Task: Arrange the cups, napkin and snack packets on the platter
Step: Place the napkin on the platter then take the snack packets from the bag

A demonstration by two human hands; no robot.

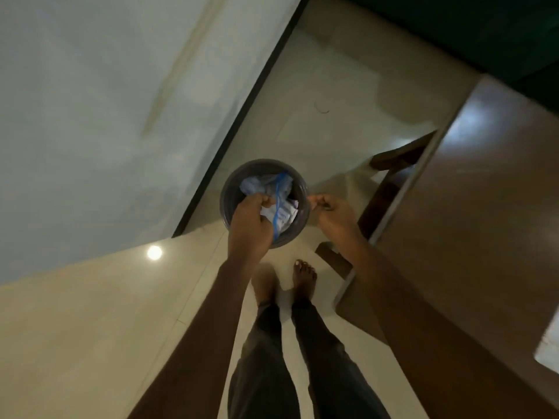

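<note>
I look straight down at a round dark grey waste bin (257, 162) standing on the floor. Inside it lie crumpled light blue plastic (257, 184) and a white wrapper with a blue strip (282, 211). My left hand (251, 222) is over the bin's near left side, its fingers curled and pinching the wrapper. At the bin's right rim my right hand (332, 211) has its fingertips pinched together on the rim edge. No cups, napkin, snack packets or platter are in view.
A brown wooden table (484, 207) fills the right side, with a white object (548, 349) at its right edge. A pale wall (106, 116) with a dark skirting strip runs on the left. My bare feet (304, 276) stand on beige floor tiles just behind the bin.
</note>
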